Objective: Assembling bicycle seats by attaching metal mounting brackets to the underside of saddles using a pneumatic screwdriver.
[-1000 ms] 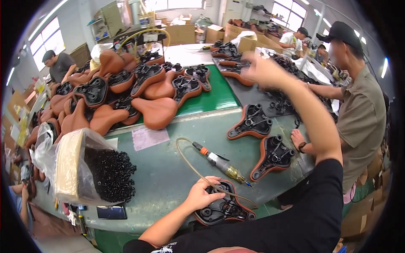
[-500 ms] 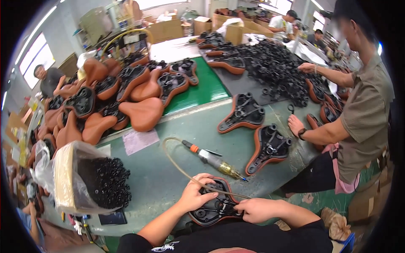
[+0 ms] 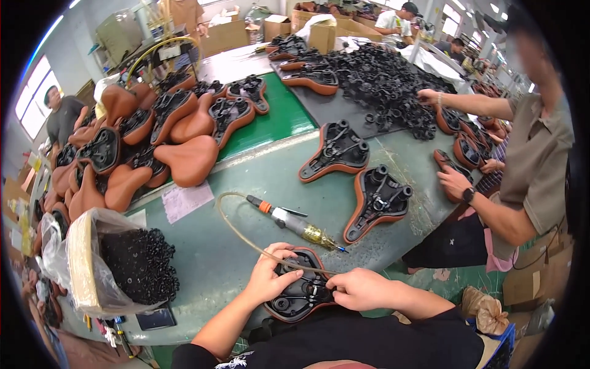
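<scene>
An upturned bicycle saddle (image 3: 294, 305) lies at the table's near edge, its black underside and rails facing up and its brown rim showing. My left hand (image 3: 270, 278) grips its far left side, with the thumb laid across the underside. My right hand (image 3: 364, 289) is closed, its fingertips at the right part of the underside; what they pinch is hidden. A thin hose (image 3: 236, 232) runs over the saddle between my hands. Beyond it lies a pneumatic screwdriver (image 3: 295, 224), its bit pointing right. Two more upturned saddles (image 3: 335, 151) (image 3: 378, 203) lie farther off.
At left, a plastic-lined box (image 3: 86, 270) spills small black parts (image 3: 144, 267). Brown saddles (image 3: 187, 161) are piled behind it. A heap of black clamps (image 3: 387, 83) covers the far mat. A co-worker (image 3: 531, 147) stands at right, one hand at the heap, the other on a saddle.
The view has shifted slightly, so the table items sit farther left and higher. My hands stay on the saddle. The co-worker's nearer hand has left the tabletop and now holds a saddle.
</scene>
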Available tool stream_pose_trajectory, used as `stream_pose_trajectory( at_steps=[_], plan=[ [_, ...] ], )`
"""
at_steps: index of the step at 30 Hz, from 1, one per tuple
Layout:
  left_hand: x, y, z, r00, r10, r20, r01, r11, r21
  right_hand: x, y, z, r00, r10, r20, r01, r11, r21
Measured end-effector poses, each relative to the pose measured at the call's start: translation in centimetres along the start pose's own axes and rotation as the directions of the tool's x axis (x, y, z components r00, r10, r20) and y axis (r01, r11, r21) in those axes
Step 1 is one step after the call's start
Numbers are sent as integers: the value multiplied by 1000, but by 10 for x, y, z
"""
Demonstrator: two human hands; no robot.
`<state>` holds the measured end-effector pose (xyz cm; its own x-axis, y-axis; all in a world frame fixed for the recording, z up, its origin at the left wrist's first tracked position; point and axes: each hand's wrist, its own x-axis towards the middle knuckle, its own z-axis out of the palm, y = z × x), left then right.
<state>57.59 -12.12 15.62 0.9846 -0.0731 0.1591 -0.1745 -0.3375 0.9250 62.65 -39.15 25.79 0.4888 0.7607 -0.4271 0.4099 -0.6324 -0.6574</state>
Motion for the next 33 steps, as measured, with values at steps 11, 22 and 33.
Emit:
stream_pose_trajectory(
  at_steps=[11,22,33],
  plan=[
    [22,-14,-34,990,133,45,-129,988,-85,20,-12,32,923,-171,-344,117,978,-172],
    [-8,-12,-47,1000,-23,17,24,995,-97,37,8,27,963,-37,-267,22,998,-59],
    [-12,-22,-47,999,-24,-26,20,984,-174,179,35,6,872,-4,-490,-237,871,-429]
  ],
)
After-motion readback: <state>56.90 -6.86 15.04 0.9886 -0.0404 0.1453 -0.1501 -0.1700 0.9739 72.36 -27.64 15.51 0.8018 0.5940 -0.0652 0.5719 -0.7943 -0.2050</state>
